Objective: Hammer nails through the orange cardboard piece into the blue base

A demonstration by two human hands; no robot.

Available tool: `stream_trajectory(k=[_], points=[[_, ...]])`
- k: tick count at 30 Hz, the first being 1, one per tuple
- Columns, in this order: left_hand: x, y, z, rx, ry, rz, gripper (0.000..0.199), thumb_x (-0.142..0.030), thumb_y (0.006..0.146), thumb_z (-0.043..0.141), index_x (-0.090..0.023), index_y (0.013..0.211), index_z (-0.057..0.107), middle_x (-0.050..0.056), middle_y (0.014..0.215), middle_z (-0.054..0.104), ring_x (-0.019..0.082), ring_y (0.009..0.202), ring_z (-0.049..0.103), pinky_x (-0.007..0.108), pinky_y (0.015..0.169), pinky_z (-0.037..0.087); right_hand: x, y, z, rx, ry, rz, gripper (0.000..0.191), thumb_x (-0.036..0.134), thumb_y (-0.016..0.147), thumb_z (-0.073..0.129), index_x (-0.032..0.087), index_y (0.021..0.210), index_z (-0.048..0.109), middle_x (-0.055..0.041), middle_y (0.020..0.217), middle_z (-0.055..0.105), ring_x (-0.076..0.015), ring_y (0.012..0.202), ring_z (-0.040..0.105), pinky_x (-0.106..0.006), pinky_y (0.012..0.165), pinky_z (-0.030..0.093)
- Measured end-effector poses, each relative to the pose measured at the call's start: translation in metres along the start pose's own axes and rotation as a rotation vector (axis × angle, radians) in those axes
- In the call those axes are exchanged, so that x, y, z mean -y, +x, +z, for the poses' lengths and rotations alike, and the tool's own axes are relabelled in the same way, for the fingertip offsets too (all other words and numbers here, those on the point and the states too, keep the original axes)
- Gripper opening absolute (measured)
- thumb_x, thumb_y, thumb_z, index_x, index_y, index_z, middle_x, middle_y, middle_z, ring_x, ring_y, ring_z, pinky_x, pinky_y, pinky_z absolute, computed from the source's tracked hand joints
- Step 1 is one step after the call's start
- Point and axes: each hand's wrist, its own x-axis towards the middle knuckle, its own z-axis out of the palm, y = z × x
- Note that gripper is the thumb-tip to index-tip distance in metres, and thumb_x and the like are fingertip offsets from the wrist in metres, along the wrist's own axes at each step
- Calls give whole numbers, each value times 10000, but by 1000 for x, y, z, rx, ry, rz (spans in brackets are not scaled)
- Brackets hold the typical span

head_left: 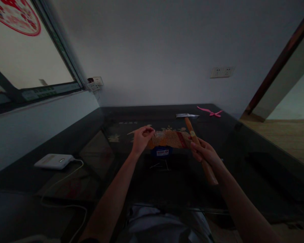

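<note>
My right hand point(204, 151) is wrapped round the wooden handle of a hammer point(189, 125). The hammer's metal head points away from me, above the right end of a brown speckled strip point(168, 138) with a red band. My left hand point(142, 138) is pinched over the strip's left part, with what looks like a thin nail between thumb and forefinger; it is very small in view. Under the strip's middle stands a blue container point(161, 152) with a white label. Several thin nails point(163, 166) lie on the dark tabletop in front of it.
A white power bank point(54, 161) with a white cable point(63, 174) lies on the left of the black table point(192, 195). A pink ribbon point(212, 113) is at the far right corner. A wall with sockets point(222, 72) rises behind, and a window point(27, 50) is at left.
</note>
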Motion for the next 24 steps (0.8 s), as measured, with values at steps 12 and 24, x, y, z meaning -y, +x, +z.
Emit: stream_trajectory(k=[12, 24], points=[[-6, -2, -7, 104, 102, -53, 60, -215, 772, 643, -161, 788, 664, 39, 792, 699, 162, 743, 644, 276, 722, 509, 3, -1, 2, 8, -32, -20, 485, 486, 669, 727, 175, 978, 520, 93, 473, 464, -50, 288, 350, -213, 306, 236], [6, -3, -4, 154, 48, -52, 70, -199, 752, 661, -145, 798, 662, 44, 771, 697, 165, 707, 651, 276, 689, 512, 15, -7, 12, -22, -184, -28, 409, 431, 699, 696, 182, 969, 519, 97, 456, 483, -61, 275, 370, -189, 284, 262]])
